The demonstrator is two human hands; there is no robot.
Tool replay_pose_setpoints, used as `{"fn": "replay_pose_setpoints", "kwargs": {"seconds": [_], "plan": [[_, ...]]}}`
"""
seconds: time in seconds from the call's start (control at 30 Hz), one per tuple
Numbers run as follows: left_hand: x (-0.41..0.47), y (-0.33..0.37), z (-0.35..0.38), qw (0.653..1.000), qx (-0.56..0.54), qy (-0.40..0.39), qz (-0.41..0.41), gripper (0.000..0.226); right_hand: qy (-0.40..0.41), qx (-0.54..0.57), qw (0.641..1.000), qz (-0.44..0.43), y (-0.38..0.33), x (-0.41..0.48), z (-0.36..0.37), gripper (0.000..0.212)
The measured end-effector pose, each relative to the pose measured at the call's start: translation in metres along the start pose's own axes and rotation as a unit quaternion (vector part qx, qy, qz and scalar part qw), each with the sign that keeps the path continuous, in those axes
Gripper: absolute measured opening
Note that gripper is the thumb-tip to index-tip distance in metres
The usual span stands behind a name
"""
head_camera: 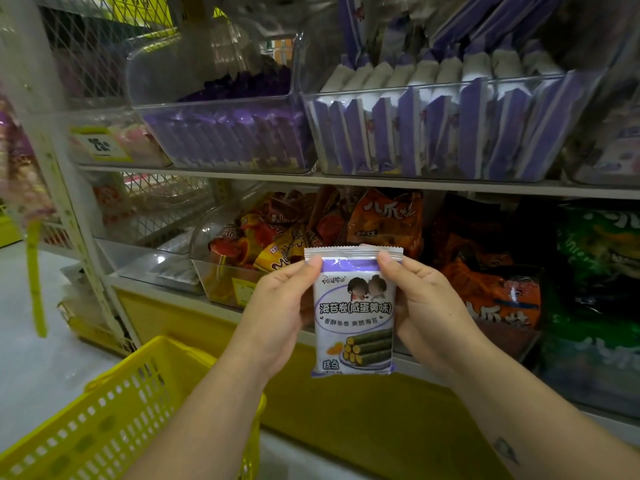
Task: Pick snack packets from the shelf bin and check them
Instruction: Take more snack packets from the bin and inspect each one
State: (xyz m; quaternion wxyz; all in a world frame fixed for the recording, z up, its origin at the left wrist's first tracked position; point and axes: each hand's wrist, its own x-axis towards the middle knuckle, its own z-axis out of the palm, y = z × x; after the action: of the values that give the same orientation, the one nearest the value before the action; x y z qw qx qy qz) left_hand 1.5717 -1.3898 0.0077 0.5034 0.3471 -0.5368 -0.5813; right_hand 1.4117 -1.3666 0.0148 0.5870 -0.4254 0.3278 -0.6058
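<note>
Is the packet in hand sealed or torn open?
Sealed: the snack packet shows an unbroken crimped top strip between left hand and right hand.

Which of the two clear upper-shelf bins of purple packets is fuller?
The right bin: its white-and-purple packets stand upright, tops above the front wall. The left bin's purple packets sit low, under its rim.
</note>
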Motion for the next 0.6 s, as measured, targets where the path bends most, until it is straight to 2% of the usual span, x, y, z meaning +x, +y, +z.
{"fn": "replay_pose_setpoints", "kwargs": {"seconds": [0.3, 0.4, 0.47, 0.6], "plan": [[0.0, -0.001, 0.0, 0.999, -0.05, -0.007, 0.013, 0.035, -0.053, 0.008, 0.998, 0.027, -0.003, 0.003, -0.006, 0.042], [0.0, 0.0, 0.001, 0.995, -0.097, 0.007, 0.013, 0.032, -0.064, -0.074, 0.995, 0.035, -0.001, 0.005, -0.011, 0.039], [0.0, 0.003, -0.001, 0.992, -0.121, 0.026, 0.012, 0.03, -0.111, -0.133, 0.983, 0.056, -0.004, 0.004, -0.017, 0.037], [0.002, 0.007, -0.008, 0.985, -0.16, 0.065, -0.002, 0.03, -0.208, -0.208, 0.943, 0.155, -0.005, 0.0, -0.027, 0.04]]}}
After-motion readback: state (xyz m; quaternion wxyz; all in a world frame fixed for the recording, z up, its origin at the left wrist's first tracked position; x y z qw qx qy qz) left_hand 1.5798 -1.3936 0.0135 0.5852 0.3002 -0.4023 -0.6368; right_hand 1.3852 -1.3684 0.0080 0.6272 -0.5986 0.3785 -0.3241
